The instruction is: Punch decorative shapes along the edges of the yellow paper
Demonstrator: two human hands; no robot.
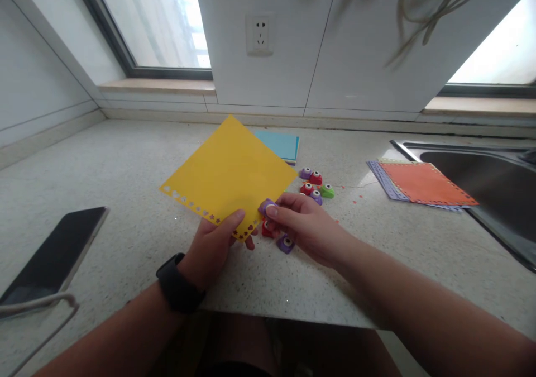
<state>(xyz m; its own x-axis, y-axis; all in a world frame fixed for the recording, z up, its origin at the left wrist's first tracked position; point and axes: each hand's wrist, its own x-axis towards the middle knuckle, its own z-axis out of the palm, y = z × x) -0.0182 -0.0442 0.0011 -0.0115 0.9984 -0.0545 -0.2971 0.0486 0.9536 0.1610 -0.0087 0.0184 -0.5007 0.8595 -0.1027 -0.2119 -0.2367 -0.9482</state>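
Yellow paper point(230, 167), pinched by our left hand point(211, 247) above the speckled counter point(134, 159), showed one edge punched, a second apparently just begun where our right hand point(309, 226) gripped a purple craft punch point(264, 205), and, we judged, two plain edges left.

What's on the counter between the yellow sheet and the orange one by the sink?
Small red, purple and green eyed gadgets, plus a few reddish bits, in the head view.
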